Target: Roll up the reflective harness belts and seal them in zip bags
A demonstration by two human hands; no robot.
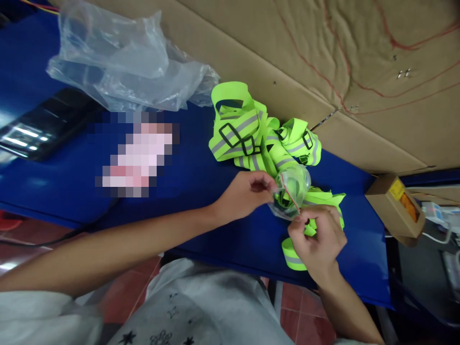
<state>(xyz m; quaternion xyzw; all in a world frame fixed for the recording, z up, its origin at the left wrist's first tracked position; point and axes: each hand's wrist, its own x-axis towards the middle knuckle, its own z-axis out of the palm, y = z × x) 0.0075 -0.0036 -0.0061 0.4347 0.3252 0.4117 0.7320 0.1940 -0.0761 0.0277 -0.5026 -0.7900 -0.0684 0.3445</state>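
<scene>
Between my two hands is a small clear plastic bag (296,184) with a red strip along its mouth and something neon green inside. The fingers of my left hand (247,194) pinch the mouth's left end. My right hand (319,237) grips the other end, its fingers closed. Behind the bag, neon green straps (237,124) with grey reflective stripes and black buckles lie in a heap. More of this strap (325,201) lies beyond my right hand, and a loop (294,256) rests beside it near the front edge.
Large crumpled clear bags (122,72) lie at the back left of the blue table (194,187). Nearby are a black glossy object (46,124) and a blurred-out pink item (138,158). A cardboard wall (287,62) runs behind; a small brown box (395,208) stands at the right.
</scene>
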